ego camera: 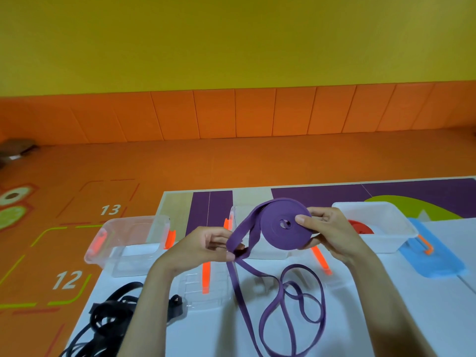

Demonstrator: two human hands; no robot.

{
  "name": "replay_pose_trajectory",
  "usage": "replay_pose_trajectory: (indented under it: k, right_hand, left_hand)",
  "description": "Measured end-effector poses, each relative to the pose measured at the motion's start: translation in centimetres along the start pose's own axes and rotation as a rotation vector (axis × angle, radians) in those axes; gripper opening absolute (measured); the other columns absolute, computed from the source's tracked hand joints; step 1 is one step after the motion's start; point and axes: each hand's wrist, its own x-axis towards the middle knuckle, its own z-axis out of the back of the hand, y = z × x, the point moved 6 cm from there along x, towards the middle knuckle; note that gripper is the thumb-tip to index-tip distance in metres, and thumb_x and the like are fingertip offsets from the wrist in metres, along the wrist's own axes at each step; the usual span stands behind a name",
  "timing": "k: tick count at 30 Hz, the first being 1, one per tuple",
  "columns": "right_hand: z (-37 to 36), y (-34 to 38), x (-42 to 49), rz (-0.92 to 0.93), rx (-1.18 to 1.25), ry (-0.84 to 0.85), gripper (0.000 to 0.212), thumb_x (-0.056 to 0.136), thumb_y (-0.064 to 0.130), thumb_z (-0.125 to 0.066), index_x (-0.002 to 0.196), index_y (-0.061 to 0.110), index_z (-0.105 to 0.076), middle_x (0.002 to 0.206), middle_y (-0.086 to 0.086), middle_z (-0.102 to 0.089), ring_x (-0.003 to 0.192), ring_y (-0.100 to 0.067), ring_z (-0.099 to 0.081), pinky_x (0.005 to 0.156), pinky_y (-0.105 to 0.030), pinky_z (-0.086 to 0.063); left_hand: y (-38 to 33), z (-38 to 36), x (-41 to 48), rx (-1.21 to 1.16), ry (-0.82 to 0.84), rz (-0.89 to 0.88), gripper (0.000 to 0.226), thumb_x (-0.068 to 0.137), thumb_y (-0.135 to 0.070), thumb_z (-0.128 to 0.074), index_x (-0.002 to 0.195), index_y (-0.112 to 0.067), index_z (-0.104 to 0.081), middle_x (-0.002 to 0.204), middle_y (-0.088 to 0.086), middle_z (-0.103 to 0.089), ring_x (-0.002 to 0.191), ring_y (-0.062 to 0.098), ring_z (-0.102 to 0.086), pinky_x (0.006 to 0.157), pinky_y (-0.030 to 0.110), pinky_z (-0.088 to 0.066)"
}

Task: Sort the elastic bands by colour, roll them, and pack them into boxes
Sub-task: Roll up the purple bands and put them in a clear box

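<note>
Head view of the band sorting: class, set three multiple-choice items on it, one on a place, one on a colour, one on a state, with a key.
1. The red roll lies: A) in the white box B) on a chair C) on a shelf.
2. The elastic band being rolled is: A) black B) purple C) green.
3. That band is: A) fully rolled B) unrolled C) partly rolled.
Key: 1 A, red shows inside that box; 2 B, the roll that the right hand grips is purple; 3 C, the left hand pinches a loose tail that trails onto the table.
</note>
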Motion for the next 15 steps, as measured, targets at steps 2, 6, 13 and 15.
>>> replay_pose_trajectory:
  k: [2,6,13,15]
  right_hand:
    - [0.2,-0.1,-0.1,-0.006,0.003,-0.005,0.033,0.08,0.031,-0.085,0.103,0.007,-0.083,0.1,-0.025,-0.079,0.089,-0.037,-0.08,0.058,-0.039,-0.065]
    - [-0.1,-0.2,-0.2,0.005,-0.003,-0.001,0.031,0.083,0.032,-0.09,0.102,0.008,-0.083,0.098,-0.023,-0.08,0.09,-0.037,-0.08,0.059,-0.039,-0.065]
    - [-1.4,-0.4,-0.1,0.038,-0.027,-0.058,0.024,0.084,0.03,-0.087,0.1,0.012,-0.083,0.099,-0.017,-0.082,0.094,-0.036,-0.08,0.061,-0.039,-0.067]
    - [-1.5,-0.2,-0.1,0.058,-0.01,-0.088,0.025,0.082,0.031,-0.085,0.101,0.015,-0.084,0.1,-0.016,-0.082,0.093,-0.036,-0.08,0.063,-0.039,-0.067]
  left_hand:
    - [0.4,0.4,-0.3,-0.027,-0.007,0.001,0.029,0.088,-0.015,-0.087,0.115,-0.02,-0.077,0.113,0.003,-0.08,0.108,0.019,-0.075,0.091,0.023,-0.057]
    - [1.3,2.3,0.1,-0.007,-0.333,0.007,0.02,0.082,-0.006,-0.09,0.095,-0.013,-0.077,0.082,0.008,-0.076,0.073,0.018,-0.068,0.071,0.025,-0.059]
    - [1.6,3.1,0.5,0.091,-0.839,0.014,0.018,0.103,-0.003,-0.062,0.104,-0.021,-0.059,0.098,0.013,-0.072,0.05,0.018,-0.064,0.044,0.03,-0.053]
    - [2.1,2.5,0.8,0.058,-0.748,0.034,0.016,0.104,-0.007,-0.062,0.11,-0.022,-0.062,0.094,0.009,-0.075,0.057,0.019,-0.066,0.049,0.031,-0.055]
